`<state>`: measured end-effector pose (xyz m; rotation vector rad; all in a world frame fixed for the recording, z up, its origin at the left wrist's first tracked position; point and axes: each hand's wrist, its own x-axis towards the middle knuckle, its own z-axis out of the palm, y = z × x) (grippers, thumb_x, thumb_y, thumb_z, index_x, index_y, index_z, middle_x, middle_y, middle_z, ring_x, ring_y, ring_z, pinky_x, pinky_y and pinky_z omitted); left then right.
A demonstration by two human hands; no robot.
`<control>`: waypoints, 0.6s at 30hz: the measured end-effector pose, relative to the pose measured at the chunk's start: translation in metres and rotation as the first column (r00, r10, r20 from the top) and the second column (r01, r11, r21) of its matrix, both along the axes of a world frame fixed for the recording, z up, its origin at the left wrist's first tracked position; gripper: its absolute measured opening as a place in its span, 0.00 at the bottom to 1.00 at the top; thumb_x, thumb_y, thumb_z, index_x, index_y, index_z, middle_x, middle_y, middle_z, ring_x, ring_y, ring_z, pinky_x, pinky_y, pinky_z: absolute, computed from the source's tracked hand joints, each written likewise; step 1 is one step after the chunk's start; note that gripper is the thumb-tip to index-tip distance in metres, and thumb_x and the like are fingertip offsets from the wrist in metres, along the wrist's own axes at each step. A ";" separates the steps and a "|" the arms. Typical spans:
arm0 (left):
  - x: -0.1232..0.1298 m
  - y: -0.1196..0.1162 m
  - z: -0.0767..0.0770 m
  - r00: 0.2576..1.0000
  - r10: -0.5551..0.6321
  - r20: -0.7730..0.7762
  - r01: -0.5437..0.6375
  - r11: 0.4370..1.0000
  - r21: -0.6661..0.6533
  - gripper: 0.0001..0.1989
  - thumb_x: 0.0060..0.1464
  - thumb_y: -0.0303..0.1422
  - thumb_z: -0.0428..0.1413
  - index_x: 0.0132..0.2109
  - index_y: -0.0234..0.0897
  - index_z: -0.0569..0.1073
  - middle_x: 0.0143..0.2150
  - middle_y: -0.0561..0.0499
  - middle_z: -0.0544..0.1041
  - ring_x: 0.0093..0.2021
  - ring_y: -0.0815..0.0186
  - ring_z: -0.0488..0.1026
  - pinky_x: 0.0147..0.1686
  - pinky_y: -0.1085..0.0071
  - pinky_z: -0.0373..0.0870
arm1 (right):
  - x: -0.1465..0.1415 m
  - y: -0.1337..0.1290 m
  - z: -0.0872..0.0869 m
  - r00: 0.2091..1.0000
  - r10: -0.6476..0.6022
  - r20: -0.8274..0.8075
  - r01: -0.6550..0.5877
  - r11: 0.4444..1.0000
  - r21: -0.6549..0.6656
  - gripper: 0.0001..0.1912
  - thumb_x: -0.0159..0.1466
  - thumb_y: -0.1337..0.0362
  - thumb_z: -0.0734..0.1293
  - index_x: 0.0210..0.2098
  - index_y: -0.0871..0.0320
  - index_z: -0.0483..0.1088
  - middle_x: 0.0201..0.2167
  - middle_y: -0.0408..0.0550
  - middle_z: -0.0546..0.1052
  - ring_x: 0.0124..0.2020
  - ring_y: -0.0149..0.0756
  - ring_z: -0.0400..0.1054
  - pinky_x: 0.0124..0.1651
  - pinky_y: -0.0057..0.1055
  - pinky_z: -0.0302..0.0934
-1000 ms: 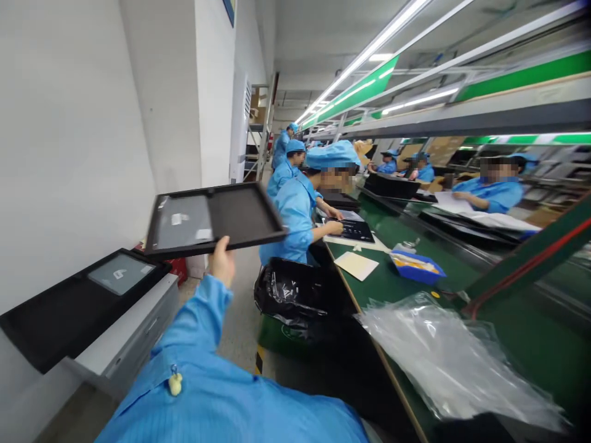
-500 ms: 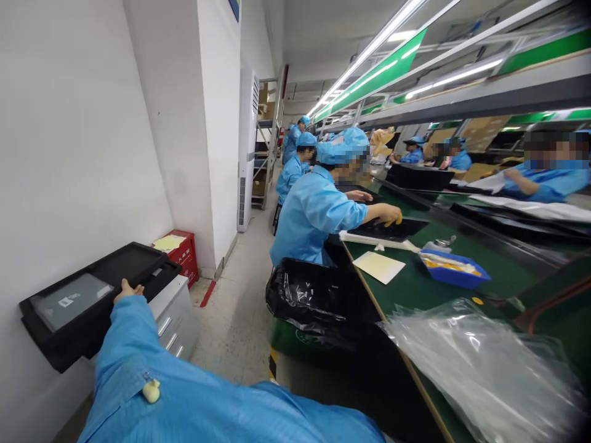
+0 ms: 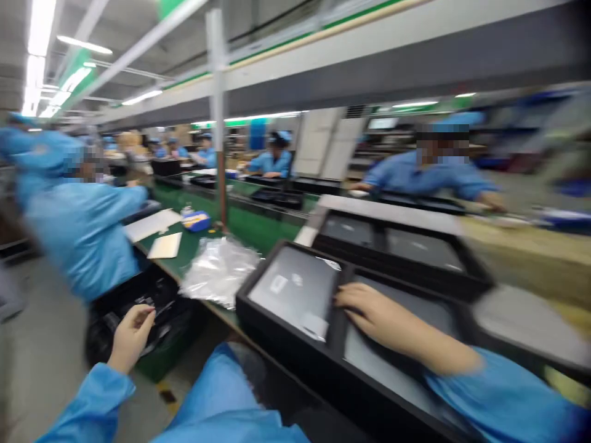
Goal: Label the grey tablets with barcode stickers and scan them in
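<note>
My left hand (image 3: pixel 133 332) is raised over the black-lined bin at lower left, its thumb and fingertips pressed together; anything between them is too small to name. At right, my right hand (image 3: pixel 369 311) lies on the middle divider of a black foam tray (image 3: pixel 277 329), fingers slightly curled over it. The tray has two compartments, each with a flat grey panel in a clear bag; the left panel (image 3: pixel 290 286) carries a small white label. Another black tray (image 3: pixel 381 258) with two similar panels sits just behind.
A black-lined bin (image 3: pixel 173 326) stands left of the green table (image 3: pixel 187 249). Clear plastic bags (image 3: pixel 221 271), a cream sheet (image 3: pixel 165 245) and a blue box (image 3: pixel 196 221) lie there. One co-worker (image 3: pixel 83 215) sits at left, another (image 3: pixel 429 166) across the table.
The view has swung right. My left hand has left the black tray by the wall and is now over the bin. My right hand and the two trays on the table have come into view.
</note>
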<state>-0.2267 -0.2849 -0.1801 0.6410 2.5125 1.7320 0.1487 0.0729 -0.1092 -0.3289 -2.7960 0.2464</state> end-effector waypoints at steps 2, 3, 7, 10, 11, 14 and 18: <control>0.005 0.067 0.026 0.945 -0.267 -0.188 0.283 0.957 0.063 0.16 0.48 0.47 0.59 0.37 0.40 0.72 0.39 0.47 0.75 0.36 0.59 0.74 0.41 0.64 0.73 | 0.006 0.010 -0.001 0.998 -0.048 0.042 0.049 0.998 -0.041 0.16 0.64 0.75 0.61 0.42 0.58 0.79 0.46 0.59 0.78 0.53 0.47 0.71 0.59 0.44 0.67; 0.011 0.097 0.044 0.869 -0.407 -0.282 0.433 0.901 0.034 0.15 0.50 0.46 0.59 0.37 0.40 0.72 0.39 0.47 0.75 0.35 0.60 0.74 0.40 0.65 0.73 | 0.005 0.014 -0.002 0.998 -0.055 0.038 0.058 0.997 -0.059 0.15 0.64 0.74 0.61 0.42 0.59 0.79 0.45 0.58 0.79 0.54 0.46 0.70 0.60 0.43 0.66; 0.053 0.203 0.114 0.281 -0.920 -0.272 0.767 0.386 -0.513 0.14 0.58 0.46 0.55 0.41 0.42 0.78 0.36 0.48 0.78 0.35 0.59 0.75 0.36 0.67 0.71 | -0.003 0.020 0.003 0.992 -0.128 -0.013 0.124 0.977 -0.172 0.11 0.63 0.73 0.65 0.40 0.59 0.79 0.42 0.55 0.80 0.51 0.43 0.72 0.57 0.39 0.66; 0.091 0.270 0.143 -0.115 -0.991 -0.063 0.698 -0.036 -0.715 0.16 0.58 0.45 0.55 0.48 0.44 0.80 0.48 0.46 0.80 0.46 0.56 0.77 0.48 0.65 0.72 | 0.006 0.022 0.017 0.898 -0.428 -0.105 0.394 0.886 -0.245 0.08 0.63 0.64 0.69 0.40 0.56 0.79 0.39 0.50 0.81 0.44 0.41 0.74 0.50 0.35 0.68; 0.100 0.290 0.147 -0.205 -0.979 -0.003 0.690 -0.142 -0.710 0.17 0.57 0.44 0.56 0.49 0.45 0.80 0.53 0.46 0.79 0.52 0.54 0.76 0.54 0.64 0.70 | 0.016 0.024 0.024 0.833 -0.537 -0.133 0.496 0.831 -0.252 0.09 0.63 0.61 0.69 0.41 0.55 0.79 0.38 0.49 0.81 0.44 0.41 0.74 0.49 0.34 0.69; 0.105 0.348 0.144 -0.236 -0.967 0.096 0.766 -0.246 -0.594 0.20 0.48 0.46 0.63 0.47 0.45 0.81 0.60 0.45 0.75 0.63 0.51 0.70 0.63 0.63 0.64 | 0.067 0.027 0.042 0.614 -0.771 -0.169 0.735 0.636 -0.236 0.14 0.67 0.56 0.66 0.44 0.56 0.79 0.38 0.52 0.81 0.45 0.45 0.75 0.48 0.36 0.68; 0.067 0.412 0.109 0.352 -0.936 -0.013 0.887 0.338 -0.315 0.23 0.38 0.51 0.67 0.38 0.41 0.79 0.44 0.45 0.82 0.55 0.48 0.74 0.54 0.63 0.71 | 0.146 0.010 0.041 -0.019 -0.998 0.058 0.999 -0.022 -0.049 0.23 0.68 0.50 0.64 0.43 0.64 0.79 0.40 0.66 0.80 0.46 0.58 0.75 0.47 0.45 0.67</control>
